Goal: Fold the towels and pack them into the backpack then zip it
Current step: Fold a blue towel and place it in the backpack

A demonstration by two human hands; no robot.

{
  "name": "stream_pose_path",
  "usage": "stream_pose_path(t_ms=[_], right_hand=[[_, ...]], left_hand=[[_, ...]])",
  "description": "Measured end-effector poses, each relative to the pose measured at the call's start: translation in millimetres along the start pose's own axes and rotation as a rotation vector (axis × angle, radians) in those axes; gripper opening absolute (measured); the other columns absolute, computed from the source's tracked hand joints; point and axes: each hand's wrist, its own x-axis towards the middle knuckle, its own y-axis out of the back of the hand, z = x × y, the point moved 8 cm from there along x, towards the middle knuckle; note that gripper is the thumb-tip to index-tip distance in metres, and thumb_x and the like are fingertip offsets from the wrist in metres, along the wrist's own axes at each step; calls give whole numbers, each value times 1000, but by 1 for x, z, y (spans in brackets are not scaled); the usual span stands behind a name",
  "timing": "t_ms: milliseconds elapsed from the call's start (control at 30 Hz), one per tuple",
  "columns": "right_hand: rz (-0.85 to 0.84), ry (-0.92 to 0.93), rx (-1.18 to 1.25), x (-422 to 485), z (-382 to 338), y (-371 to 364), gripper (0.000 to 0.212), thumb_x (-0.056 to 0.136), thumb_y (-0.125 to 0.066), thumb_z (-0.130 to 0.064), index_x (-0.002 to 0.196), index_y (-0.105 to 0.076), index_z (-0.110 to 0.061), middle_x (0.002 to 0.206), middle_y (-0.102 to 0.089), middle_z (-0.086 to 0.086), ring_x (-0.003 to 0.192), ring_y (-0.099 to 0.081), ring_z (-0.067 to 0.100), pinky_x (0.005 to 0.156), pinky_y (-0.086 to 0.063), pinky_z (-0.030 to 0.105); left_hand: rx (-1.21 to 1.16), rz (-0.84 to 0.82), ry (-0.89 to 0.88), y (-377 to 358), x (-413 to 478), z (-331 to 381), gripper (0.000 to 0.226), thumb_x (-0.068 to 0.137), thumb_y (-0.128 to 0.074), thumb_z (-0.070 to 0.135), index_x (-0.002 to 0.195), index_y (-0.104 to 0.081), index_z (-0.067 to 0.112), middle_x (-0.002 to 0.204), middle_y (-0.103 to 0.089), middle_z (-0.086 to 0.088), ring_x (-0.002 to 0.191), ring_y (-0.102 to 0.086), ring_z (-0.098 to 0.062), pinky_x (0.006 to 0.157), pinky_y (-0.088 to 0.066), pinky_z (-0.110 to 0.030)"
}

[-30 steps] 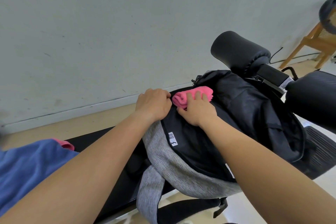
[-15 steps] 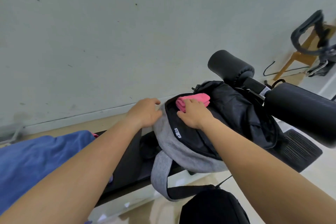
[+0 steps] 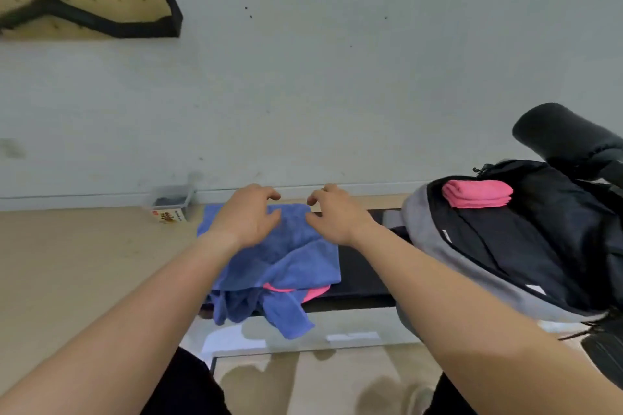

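left grip [image 3: 247, 217] loosely curled, empty, over crumpled blue terry towel [image 3: 296, 256] | right grip [image 3: 332, 214] likewise | folded pink towel [image 3: 477, 192] in open grey-black fabric backpack [image 3: 505, 246]

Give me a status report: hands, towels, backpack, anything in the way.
Left hand and right hand empty, fingers loosely curled, over the blue towel. Folded pink towel in the unzipped backpack. Second pink towel under the blue one; nothing blocking.
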Motion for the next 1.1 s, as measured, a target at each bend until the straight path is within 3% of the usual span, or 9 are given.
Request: stream_pose_path(t_ms=[167,333,400,500,600,733,800,933,1100], right_hand=[[-52,82,-7,20,-33,-44,42,90,-52,-23,132,-54,-20,132,-52,8,120,-52,31,100,-44,41],[-2,-34,13,31,1,-66,48,94,-51,-30,140,-45,-18,138,-47,10,124,-48,34,99,-45,45],[16,-102,54,32,21,-72,44,96,-50,-31,137,-46,-15,130,-53,11,118,-52,34,96,-47,43],[52,-154,160,35,43,-75,29,95,-54,-28,118,-56,-12,101,-64,3,99,-61,29,81,-49,38],[70,-165,213,39,52,-76,26,93,-59,-29,115,-65,-16,84,-61,-7,90,-61,21,73,-44,29],[76,-185,241,41,62,-83,35,91,-57,-44,118,-60,-22,104,-60,0,96,-60,23,80,-49,34],[49,-210,258,46,67,-87,30,89,-58,-45,111,-63,-24,106,-63,1,94,-60,23,81,-52,37],[101,-199,316,54,60,-78,6,85,-62,-24,84,-61,-18,77,-64,-5,77,-62,21,69,-52,36],[180,-14,569,46,22,-46,2,85,-57,-17,85,-55,-19,73,-64,-5,64,-56,11,63,-46,30]], left_hand=[[67,47,48,2,-22,-49,39,86,-60,37,124,-64,27,126,-62,-2,118,-54,-29,97,-46,-41],[72,146,61,-14,-26,-65,27,88,-63,40,114,-68,35,119,-63,8,114,-52,-27,94,-43,-38],[40,184,79,-16,-25,-68,18,86,-65,39,103,-71,37,111,-65,10,108,-53,-25,89,-43,-36],[41,181,107,-19,-21,-68,14,83,-66,38,97,-68,40,108,-62,12,107,-51,-23,88,-41,-36],[104,151,115,-20,-16,-61,15,82,-65,41,96,-67,40,110,-60,12,109,-50,-23,90,-37,-36],[121,196,135,-18,-13,-45,23,83,-60,55,87,-73,37,106,-58,16,105,-47,-18,90,-31,-35],[140,200,136,-20,-10,-38,22,86,-59,53,84,-73,36,105,-58,15,106,-48,-17,90,-30,-35],[169,164,127,-28,-4,-31,11,88,-60,43,91,-70,37,108,-60,13,105,-50,-17,89,-29,-34],[-24,239,70,-25,6,-24,29,91,-57,28,119,-61,34,116,-65,10,113,-55,-19,93,-40,-37]])
